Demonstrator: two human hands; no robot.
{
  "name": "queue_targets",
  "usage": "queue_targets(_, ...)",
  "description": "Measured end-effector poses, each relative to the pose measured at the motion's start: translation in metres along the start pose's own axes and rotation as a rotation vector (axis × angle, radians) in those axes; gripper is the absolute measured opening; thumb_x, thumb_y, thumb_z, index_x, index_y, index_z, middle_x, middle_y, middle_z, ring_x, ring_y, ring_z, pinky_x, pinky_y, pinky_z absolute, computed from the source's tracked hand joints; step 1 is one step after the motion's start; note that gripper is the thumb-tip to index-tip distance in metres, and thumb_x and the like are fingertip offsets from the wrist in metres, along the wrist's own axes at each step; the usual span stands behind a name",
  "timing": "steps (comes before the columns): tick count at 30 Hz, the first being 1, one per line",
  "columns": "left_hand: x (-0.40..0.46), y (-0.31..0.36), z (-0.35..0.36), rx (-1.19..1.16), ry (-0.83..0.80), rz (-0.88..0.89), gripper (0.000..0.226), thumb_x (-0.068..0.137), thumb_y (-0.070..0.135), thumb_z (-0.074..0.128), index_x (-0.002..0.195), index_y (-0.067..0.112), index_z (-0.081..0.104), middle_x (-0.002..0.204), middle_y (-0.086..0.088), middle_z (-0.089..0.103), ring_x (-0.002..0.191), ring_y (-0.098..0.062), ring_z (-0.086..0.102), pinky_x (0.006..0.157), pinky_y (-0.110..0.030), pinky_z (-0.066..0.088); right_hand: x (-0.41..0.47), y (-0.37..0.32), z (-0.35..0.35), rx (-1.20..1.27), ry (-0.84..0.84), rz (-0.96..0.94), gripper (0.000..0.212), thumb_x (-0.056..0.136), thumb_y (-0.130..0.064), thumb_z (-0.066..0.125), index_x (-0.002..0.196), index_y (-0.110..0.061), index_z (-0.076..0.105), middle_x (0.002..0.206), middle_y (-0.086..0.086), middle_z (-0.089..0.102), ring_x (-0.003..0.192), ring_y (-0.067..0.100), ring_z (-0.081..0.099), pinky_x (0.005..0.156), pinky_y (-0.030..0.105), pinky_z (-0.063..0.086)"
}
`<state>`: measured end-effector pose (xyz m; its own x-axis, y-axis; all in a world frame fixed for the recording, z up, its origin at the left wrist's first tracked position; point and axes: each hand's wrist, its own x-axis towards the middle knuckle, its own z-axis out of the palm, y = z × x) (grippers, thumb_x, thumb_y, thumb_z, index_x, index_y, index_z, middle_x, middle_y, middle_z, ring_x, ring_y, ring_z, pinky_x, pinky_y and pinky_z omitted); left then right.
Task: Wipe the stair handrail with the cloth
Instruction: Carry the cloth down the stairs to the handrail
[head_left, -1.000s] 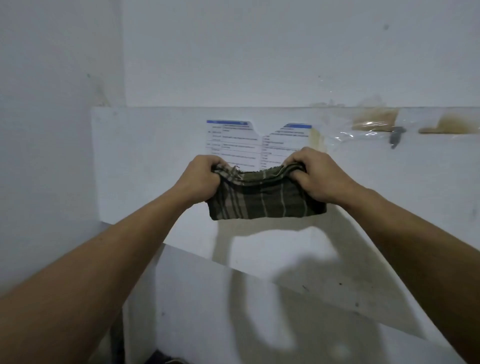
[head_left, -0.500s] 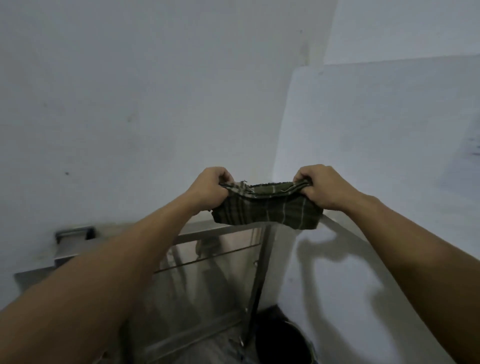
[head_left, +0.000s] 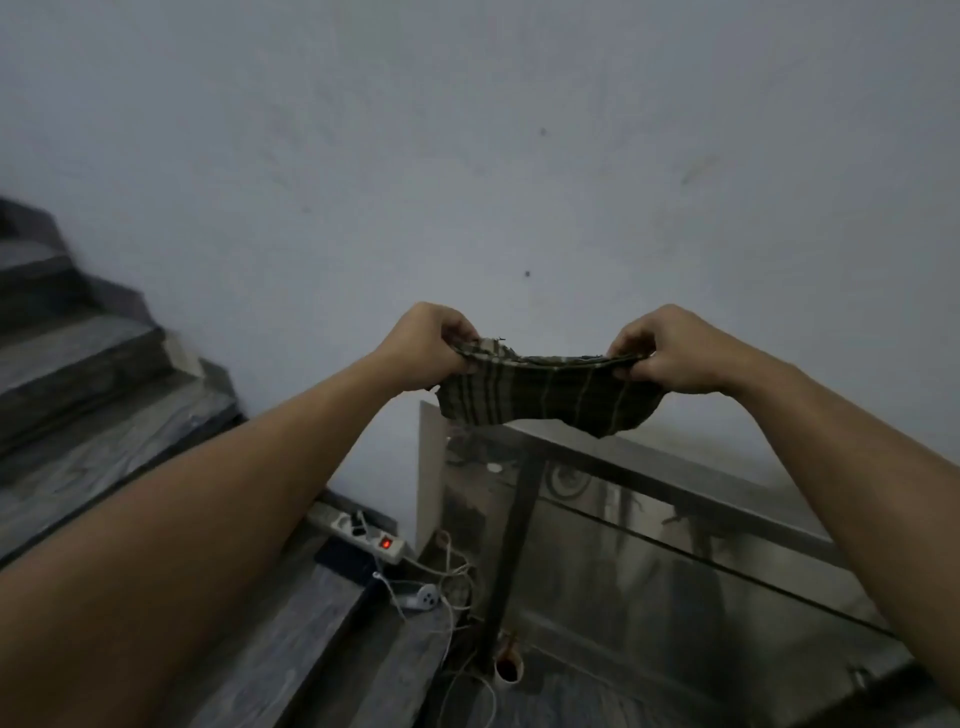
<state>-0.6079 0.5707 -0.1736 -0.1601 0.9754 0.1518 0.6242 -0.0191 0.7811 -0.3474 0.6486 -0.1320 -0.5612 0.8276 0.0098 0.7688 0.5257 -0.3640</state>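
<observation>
A dark green plaid cloth is stretched between both hands at chest height. My left hand grips its left end and my right hand grips its right end. Just below the cloth runs the flat metal stair handrail, slanting down to the right, with a glass panel and a dark post under it. The cloth hangs slightly above the rail's upper end; whether it touches is unclear.
Grey stone steps climb at the left. A white power strip with a red light, a dark device and loose white cables lie on the landing by the post. A plain wall stands ahead.
The view has swung left, from a white ledge with papers to the stairwell. The handrail and steps have come into sight. Both hands still hold the cloth, now pulled wider.
</observation>
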Motion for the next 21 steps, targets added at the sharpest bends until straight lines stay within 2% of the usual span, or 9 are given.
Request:
queue_targets(2, -0.011, -0.019, -0.025, 0.041, 0.082, -0.106, 0.011, 0.077, 0.001, 0.072, 0.088, 0.003, 0.070, 0.085, -0.019, 0.070, 0.065, -0.030, 0.065, 0.062, -0.047, 0.060, 0.035, -0.020, 0.012, 0.021, -0.047, -0.106, 0.012, 0.082, -0.008, 0.067, 0.091, -0.013, 0.073, 0.088, 0.002, 0.068, 0.088, 0.021, 0.063, 0.078, 0.038, 0.052)
queue_targets(4, -0.025, -0.036, -0.051, 0.075, 0.170, -0.195, 0.008, 0.076, 0.002, 0.074, 0.082, 0.004, 0.069, 0.084, -0.020, 0.071, 0.069, -0.036, 0.069, 0.062, -0.048, 0.061, 0.066, -0.044, 0.025, 0.032, -0.085, -0.210, 0.011, 0.082, -0.009, 0.067, 0.088, -0.017, 0.073, 0.087, -0.001, 0.068, 0.089, 0.021, 0.063, 0.080, 0.038, 0.052)
queue_targets(8, -0.063, -0.068, -0.100, 0.125, 0.356, -0.321, 0.014, 0.074, 0.002, 0.074, 0.072, 0.013, 0.065, 0.076, -0.012, 0.068, 0.067, -0.026, 0.064, 0.060, -0.035, 0.059, 0.111, -0.107, 0.056, 0.065, -0.165, -0.396, 0.014, 0.082, -0.009, 0.066, 0.091, -0.016, 0.073, 0.091, 0.000, 0.068, 0.092, 0.021, 0.062, 0.084, 0.042, 0.053)
queue_targets(11, -0.098, -0.093, -0.137, 0.102, 0.471, -0.409, 0.012, 0.076, 0.002, 0.073, 0.077, 0.010, 0.064, 0.079, -0.013, 0.066, 0.070, -0.023, 0.060, 0.068, -0.040, 0.057, 0.134, -0.164, 0.082, 0.085, -0.216, -0.526, 0.018, 0.082, -0.006, 0.064, 0.094, -0.015, 0.072, 0.095, 0.004, 0.069, 0.093, 0.023, 0.063, 0.084, 0.043, 0.054)
queue_targets(16, -0.152, -0.133, -0.202, -0.016, 0.623, -0.538, 0.015, 0.083, -0.002, 0.062, 0.087, 0.012, 0.060, 0.083, -0.008, 0.066, 0.070, -0.019, 0.061, 0.056, -0.030, 0.052, 0.162, -0.265, 0.123, 0.214, -0.293, -0.667, 0.030, 0.081, 0.000, 0.060, 0.104, -0.019, 0.061, 0.096, 0.007, 0.069, 0.091, 0.024, 0.065, 0.080, 0.042, 0.057)
queue_targets(19, -0.182, -0.166, -0.249, -0.122, 0.735, -0.600, 0.014, 0.085, 0.002, 0.060, 0.093, 0.012, 0.057, 0.091, -0.008, 0.065, 0.078, -0.021, 0.062, 0.060, -0.033, 0.052, 0.181, -0.330, 0.148, 0.312, -0.327, -0.732, 0.032, 0.081, 0.005, 0.058, 0.101, -0.019, 0.051, 0.098, 0.010, 0.066, 0.091, 0.027, 0.064, 0.078, 0.044, 0.057)
queue_targets(21, -0.199, -0.192, -0.283, -0.147, 0.823, -0.602, 0.015, 0.084, 0.001, 0.059, 0.087, 0.014, 0.054, 0.085, -0.007, 0.061, 0.076, -0.022, 0.058, 0.063, -0.035, 0.049, 0.195, -0.377, 0.164, 0.368, -0.335, -0.793, 0.027, 0.081, 0.005, 0.057, 0.093, -0.017, 0.048, 0.095, 0.012, 0.064, 0.090, 0.028, 0.063, 0.078, 0.045, 0.057)
